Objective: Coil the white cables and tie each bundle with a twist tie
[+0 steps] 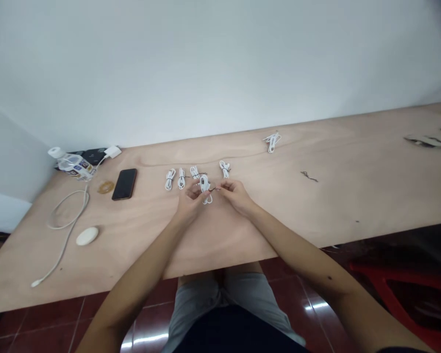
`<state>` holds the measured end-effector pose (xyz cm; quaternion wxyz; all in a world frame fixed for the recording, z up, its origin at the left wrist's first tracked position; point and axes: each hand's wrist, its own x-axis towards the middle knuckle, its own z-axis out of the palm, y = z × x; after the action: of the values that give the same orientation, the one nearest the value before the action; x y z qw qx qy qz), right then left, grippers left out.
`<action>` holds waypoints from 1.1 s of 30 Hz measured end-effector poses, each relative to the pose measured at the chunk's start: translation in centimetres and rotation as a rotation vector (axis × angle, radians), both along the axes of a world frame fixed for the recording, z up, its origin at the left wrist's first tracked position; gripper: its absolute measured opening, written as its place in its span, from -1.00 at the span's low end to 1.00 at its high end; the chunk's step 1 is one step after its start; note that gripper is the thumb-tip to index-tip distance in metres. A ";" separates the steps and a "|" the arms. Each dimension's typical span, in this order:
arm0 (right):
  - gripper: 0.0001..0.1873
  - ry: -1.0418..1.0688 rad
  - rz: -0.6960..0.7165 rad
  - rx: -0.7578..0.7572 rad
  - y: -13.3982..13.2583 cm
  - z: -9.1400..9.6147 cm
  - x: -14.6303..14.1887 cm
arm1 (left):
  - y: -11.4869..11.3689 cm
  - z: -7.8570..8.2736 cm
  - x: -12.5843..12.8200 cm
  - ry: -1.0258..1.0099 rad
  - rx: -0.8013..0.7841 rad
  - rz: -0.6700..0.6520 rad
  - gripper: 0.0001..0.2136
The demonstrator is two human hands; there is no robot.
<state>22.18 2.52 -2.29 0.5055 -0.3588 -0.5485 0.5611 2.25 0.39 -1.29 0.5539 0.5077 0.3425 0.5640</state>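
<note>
At the middle of the table (pixel 353 171): a white cable bundle (pixel 205 183) sits between the person's two hands, just nearer the front edge than three coiled cables (pixel 181 179).
Left hand (pixel 189 202): closed in a pinch on the bundle, thumb toward its lower part.
Right hand (pixel 237 194): narrow, thumb and fingertips together on a thin dark tie (pixel 213 189) at the bundle's right side.
Tie's wrap: too small to tell whether it circles the whole coil.
Grip on the coil: best firm and flat, so the loops stay even and none slips out.
Pull on the tie: better short and steady, close to the coil; snug enough to hold, not so hard that it kinks the cable.
Nearby: a coiled cable (pixel 225 169) behind the right hand; a loose dark tie (pixel 309 176) farther right, well apart.
</note>
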 end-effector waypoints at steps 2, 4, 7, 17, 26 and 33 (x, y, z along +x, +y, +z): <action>-0.64 0.079 0.020 -0.036 -0.1 0.2 0.0 | -0.1 0.2 -0.1 0.031 -0.032 -0.090 -0.42; -0.64 0.087 0.036 -0.044 -0.1 0.4 0.0 | -0.2 0.3 -0.3 0.091 -0.066 -0.164 -0.40; -0.65 -0.011 0.025 0.074 -0.3 0.5 0.3 | -0.1 0.2 -0.4 0.134 -0.123 -0.120 -0.36; -0.92 -0.482 -0.114 0.568 -0.6 0.4 1.1 | 0.9 -0.7 -0.6 -0.062 -0.139 0.147 -0.50; -0.80 -0.073 -0.264 0.199 1.1 -0.7 0.8 | -0.1 -0.2 -0.8 0.064 -0.231 -0.203 -0.41; -0.74 0.124 -0.427 0.098 1.6 0.0 2.0 | -0.4 0.1 -0.8 0.071 -0.214 -0.274 -0.53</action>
<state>24.17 4.17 -2.31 0.6626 -0.4065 -0.4545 0.4349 1.48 0.00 -1.16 0.6637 0.5075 0.3477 0.4254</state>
